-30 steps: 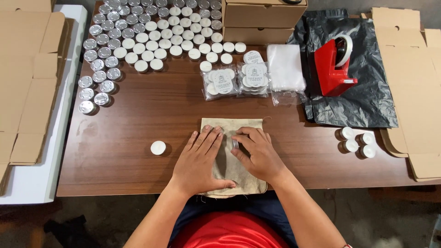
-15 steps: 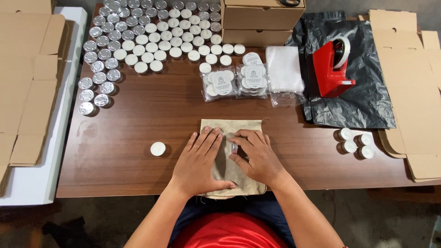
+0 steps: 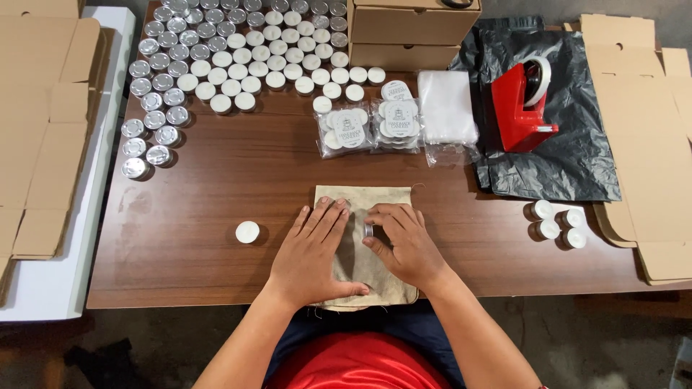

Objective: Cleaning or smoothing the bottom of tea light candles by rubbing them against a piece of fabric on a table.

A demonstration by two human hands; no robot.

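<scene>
The left hand (image 3: 311, 248) lies flat, fingers spread, pressing a beige cloth drawstring pouch (image 3: 364, 253) at the near edge of the brown wooden table (image 3: 216, 187); the right hand (image 3: 404, 241) rests on the pouch too, thumb and fingers pinched on a small silver-cupped tealight (image 3: 369, 230); one loose white tealight (image 3: 247, 231) sits left of the hands; four tealights (image 3: 556, 222) cluster at right; two clear packets of tealights (image 3: 371, 126) lie beyond the pouch.
</scene>
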